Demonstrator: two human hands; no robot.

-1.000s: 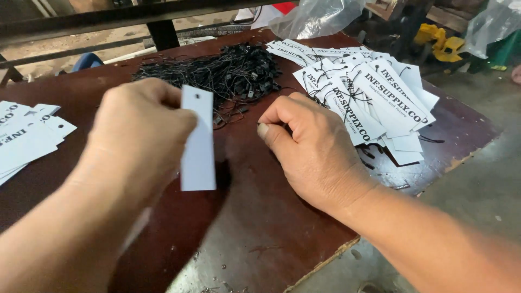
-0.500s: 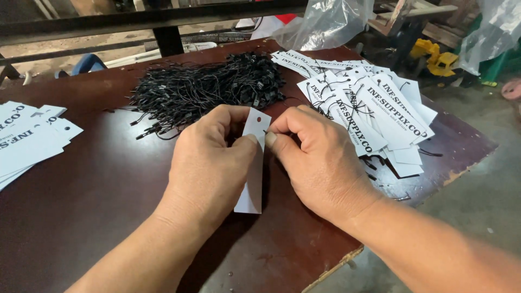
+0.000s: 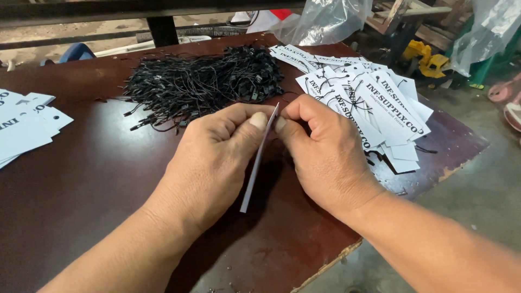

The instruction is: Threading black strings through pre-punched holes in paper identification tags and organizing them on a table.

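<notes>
My left hand (image 3: 214,163) pinches the top of a white paper tag (image 3: 256,165), which hangs edge-on toward me over the dark brown table (image 3: 92,184). My right hand (image 3: 325,157) meets it at the tag's top end, fingers closed against the tag; whether a string is in them is hidden. Just beyond my hands lies a heap of black string fasteners (image 3: 201,84). To the right sits a pile of white printed tags with black strings through them (image 3: 369,106).
A stack of plain white tags (image 3: 24,127) lies at the table's left edge. Clear plastic bags (image 3: 325,19) sit behind the table. The table's chipped right corner (image 3: 450,168) borders a concrete floor. A yellow object (image 3: 423,59) stands at the back right.
My left hand brought the tag from the left to my right hand, and the tag turned from face-on to edge-on. Both hands now pinch its top end together.
</notes>
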